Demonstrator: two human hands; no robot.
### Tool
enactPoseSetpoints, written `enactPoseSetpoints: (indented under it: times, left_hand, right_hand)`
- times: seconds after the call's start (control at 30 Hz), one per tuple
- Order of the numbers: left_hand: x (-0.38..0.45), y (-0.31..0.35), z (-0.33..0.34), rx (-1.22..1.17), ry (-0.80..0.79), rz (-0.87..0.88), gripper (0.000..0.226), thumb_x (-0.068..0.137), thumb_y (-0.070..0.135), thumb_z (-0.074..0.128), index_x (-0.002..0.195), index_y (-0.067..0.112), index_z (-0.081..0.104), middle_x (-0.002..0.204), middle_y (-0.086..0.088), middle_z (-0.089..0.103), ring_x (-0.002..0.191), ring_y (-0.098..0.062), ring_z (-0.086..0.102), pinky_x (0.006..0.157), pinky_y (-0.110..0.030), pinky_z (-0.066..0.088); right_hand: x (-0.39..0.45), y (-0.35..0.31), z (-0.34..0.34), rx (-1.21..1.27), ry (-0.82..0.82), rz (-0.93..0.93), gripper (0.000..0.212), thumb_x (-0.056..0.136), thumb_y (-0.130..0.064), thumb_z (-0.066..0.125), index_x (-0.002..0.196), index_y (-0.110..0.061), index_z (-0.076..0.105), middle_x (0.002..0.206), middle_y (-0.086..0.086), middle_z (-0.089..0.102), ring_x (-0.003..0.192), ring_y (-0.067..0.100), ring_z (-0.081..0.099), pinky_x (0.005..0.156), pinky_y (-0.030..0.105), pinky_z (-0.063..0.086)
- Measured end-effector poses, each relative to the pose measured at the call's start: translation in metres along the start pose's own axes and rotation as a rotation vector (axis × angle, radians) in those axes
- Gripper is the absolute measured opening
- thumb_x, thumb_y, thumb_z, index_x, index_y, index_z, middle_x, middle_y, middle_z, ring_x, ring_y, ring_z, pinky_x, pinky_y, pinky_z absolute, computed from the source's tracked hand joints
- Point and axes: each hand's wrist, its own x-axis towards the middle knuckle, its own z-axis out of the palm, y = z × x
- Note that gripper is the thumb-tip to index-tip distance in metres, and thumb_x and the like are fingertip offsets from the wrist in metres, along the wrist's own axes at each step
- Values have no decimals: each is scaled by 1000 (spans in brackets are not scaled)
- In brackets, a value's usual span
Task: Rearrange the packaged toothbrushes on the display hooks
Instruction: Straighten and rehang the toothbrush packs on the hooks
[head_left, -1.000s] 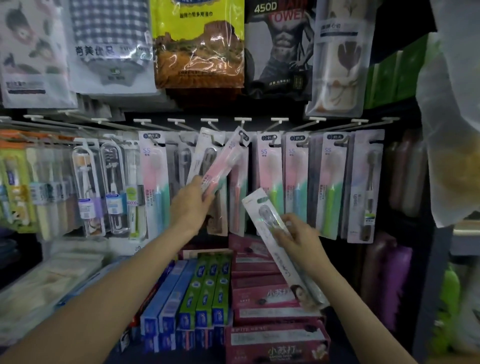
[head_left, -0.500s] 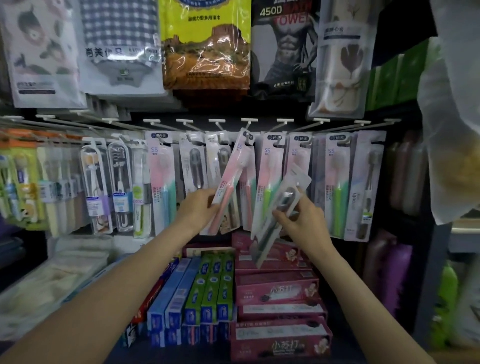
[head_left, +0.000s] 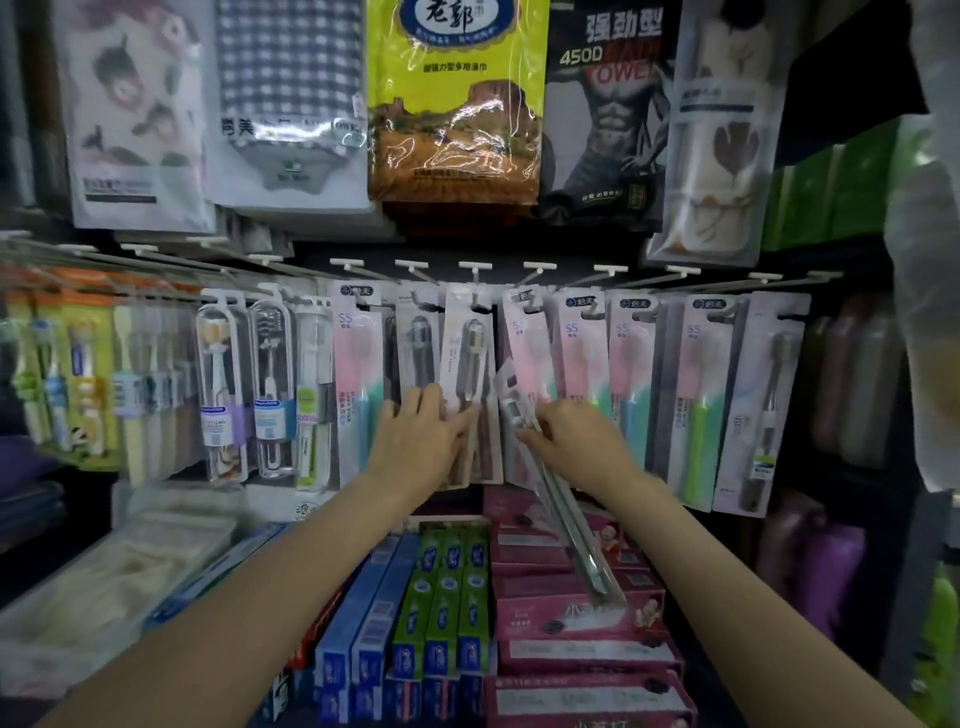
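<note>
A row of packaged toothbrushes hangs from white display hooks (head_left: 475, 266). My left hand (head_left: 423, 436) lies with straight fingers against a hanging white pack with a dark brush (head_left: 466, 374), its thumb at the pack's lower edge. My right hand (head_left: 576, 434) grips a loose clear toothbrush pack (head_left: 566, 525) near its top; the pack slants down to the right, off any hook, its head end near a hanging pink pack (head_left: 530, 353). More pink-and-green packs (head_left: 628, 358) hang to the right.
Boxed toothpaste (head_left: 447, 603) and pink cartons (head_left: 576, 618) are stacked on the shelf under the hooks. Packaged towels (head_left: 452, 104) hang above. Clear-cased brushes (head_left: 223, 384) hang at left. A plastic bag (head_left: 930, 260) hangs at the right edge.
My left hand let the pink pack hang back and moved onto the white pack. My right hand turned the loose pack so its long end points down to the right.
</note>
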Motion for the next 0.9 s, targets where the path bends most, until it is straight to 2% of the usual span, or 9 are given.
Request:
enactPoseSetpoints:
  times: [0.07, 0.13, 0.2, 0.27, 0.3, 0.43, 0.53, 0.67, 0.9]
  left_hand:
    - [1, 6, 6, 60, 10, 33, 65, 71, 28, 75, 131, 36, 50, 93, -13, 55, 83, -30, 55, 66, -37, 43]
    - [5, 13, 10, 126, 42, 68, 76, 51, 23, 85, 121, 38, 59, 80, -10, 57, 71, -27, 57, 56, -36, 45]
    - [7, 18, 7, 131, -16, 100, 72, 69, 28, 75, 133, 44, 43, 98, -12, 55, 92, -29, 55, 73, -42, 46]
    - [9, 21, 16, 110, -57, 46, 58, 94, 21, 44, 145, 36, 20, 124, -14, 38, 119, -30, 37, 97, -47, 31]
    - [11, 19, 18, 108, -69, 17, 53, 96, 17, 37, 145, 29, 20, 129, -14, 32, 124, -29, 30, 101, -47, 25]
    - [11, 11, 15, 121, -55, -9, 43, 94, 15, 41, 137, 19, 36, 133, -12, 29, 127, -27, 26, 103, -44, 24]
    - [8, 2, 16, 144, -53, 8, 43, 96, 15, 36, 139, 19, 32, 134, -13, 28, 126, -28, 26, 102, -44, 23]
    - [3, -5, 15, 155, -47, 22, 45, 97, 15, 32, 141, 21, 26, 133, -12, 29, 124, -28, 28, 100, -41, 25]
    - [-2, -10, 14, 189, 59, 36, 42, 97, 19, 34, 139, 26, 35, 132, -8, 38, 122, -26, 37, 98, -37, 31]
  right_hand:
    - [13, -6, -2, -86, -29, 42, 29, 96, -31, 47, 85, -6, 53, 86, 11, 57, 87, 29, 58, 64, 29, 36]
    - [21, -12, -5, -155, -60, 86, 30, 96, -30, 47, 101, -2, 55, 101, 14, 59, 96, 31, 58, 67, 31, 38]
    - [28, -14, -6, -213, -78, 122, 31, 96, -29, 49, 108, -1, 53, 109, 15, 59, 101, 32, 58, 71, 33, 41]
    - [32, -14, -7, -257, -69, 160, 31, 95, -29, 51, 110, -3, 54, 112, 15, 59, 103, 32, 58, 71, 33, 40]
    - [32, -14, -8, -279, -59, 179, 32, 95, -30, 52, 110, -3, 55, 112, 14, 59, 103, 31, 58, 70, 32, 39]
    - [27, -4, -10, -345, -8, 229, 32, 94, -34, 52, 106, -5, 58, 105, 13, 62, 96, 30, 60, 70, 31, 40]
    - [21, 7, -12, -377, -5, 236, 29, 95, -31, 51, 105, -5, 60, 103, 13, 63, 95, 31, 61, 74, 34, 47]
    - [15, 13, -19, -370, -16, 224, 33, 94, -37, 51, 105, -7, 59, 100, 10, 61, 93, 30, 61, 69, 32, 42]
    - [5, 18, -30, -401, 24, 195, 35, 90, -42, 56, 100, -9, 60, 84, 5, 51, 81, 27, 58, 65, 31, 41]
